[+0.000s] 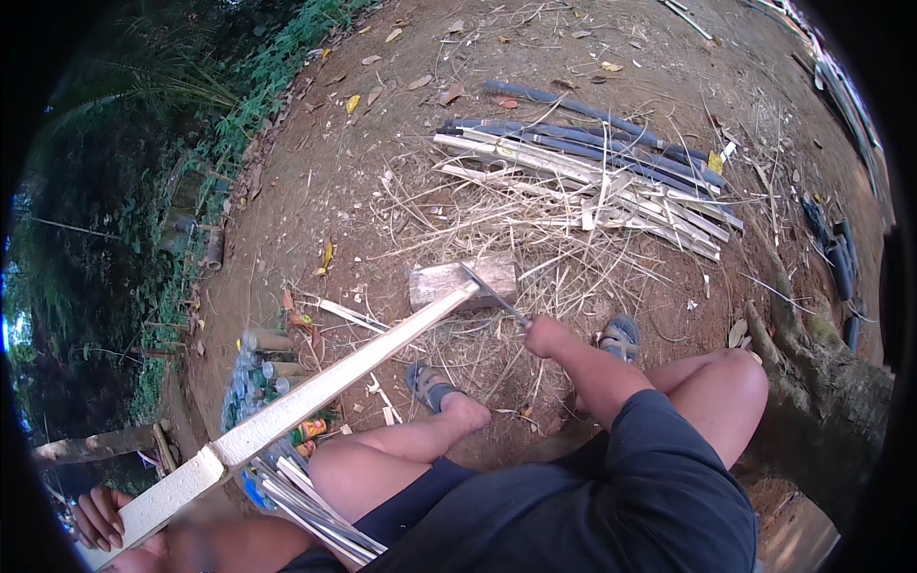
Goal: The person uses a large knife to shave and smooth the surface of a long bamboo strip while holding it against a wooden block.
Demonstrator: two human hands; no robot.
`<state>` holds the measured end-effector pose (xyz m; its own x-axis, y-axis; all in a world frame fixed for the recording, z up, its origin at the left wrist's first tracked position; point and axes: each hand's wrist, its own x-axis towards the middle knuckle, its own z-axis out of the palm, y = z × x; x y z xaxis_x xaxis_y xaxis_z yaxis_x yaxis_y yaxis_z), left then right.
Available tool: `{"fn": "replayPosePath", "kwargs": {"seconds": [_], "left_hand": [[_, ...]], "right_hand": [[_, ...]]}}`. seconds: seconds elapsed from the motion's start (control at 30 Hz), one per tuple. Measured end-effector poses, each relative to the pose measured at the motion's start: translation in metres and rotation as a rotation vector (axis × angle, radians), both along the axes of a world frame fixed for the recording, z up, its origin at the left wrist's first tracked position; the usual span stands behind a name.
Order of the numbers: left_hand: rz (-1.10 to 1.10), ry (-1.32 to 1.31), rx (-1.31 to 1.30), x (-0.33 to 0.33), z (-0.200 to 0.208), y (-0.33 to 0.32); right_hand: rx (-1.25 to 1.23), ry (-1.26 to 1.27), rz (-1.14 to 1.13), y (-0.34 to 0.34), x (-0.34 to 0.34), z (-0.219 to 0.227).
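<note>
A long, pale split bamboo slat (315, 380) runs slantwise from the lower left up to a short log block (437, 283) on the ground. A raised node crosses the slat in its lower part. My left hand (102, 516) is closed round the slat's near end, fingers curled over its edge. In my right hand (548, 336) is a long-bladed knife (495, 291), gripped by its handle, which the fist mostly hides. The blade lies across the slat's far end above the block; whether its edge has bitten in, I cannot tell.
Split bamboo strips (659, 212) and dark bamboo pieces (573, 110) lie piled beyond the block amid shavings (535, 224). Plastic bottles (250, 382) and cut bamboo sections stand at my left. More strips (301, 501) lie beside my left thigh. Tree roots (793, 353) rise at right.
</note>
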<state>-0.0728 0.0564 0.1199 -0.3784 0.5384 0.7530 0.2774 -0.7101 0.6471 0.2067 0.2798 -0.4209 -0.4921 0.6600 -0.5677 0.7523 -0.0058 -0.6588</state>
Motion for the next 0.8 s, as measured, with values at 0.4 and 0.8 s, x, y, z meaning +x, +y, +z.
{"fn": "replayPosePath", "kwargs": {"seconds": [0.4,0.8], "left_hand": [[0.091,-0.053,0.055,-0.015,0.002,0.004],[0.091,-0.080,0.051,-0.030,-0.003,-0.005]], "right_hand": [[-0.024,0.047,-0.108,-0.009,-0.028,0.002],[0.073,0.133,-0.134,-0.008,-0.034,0.039]]}}
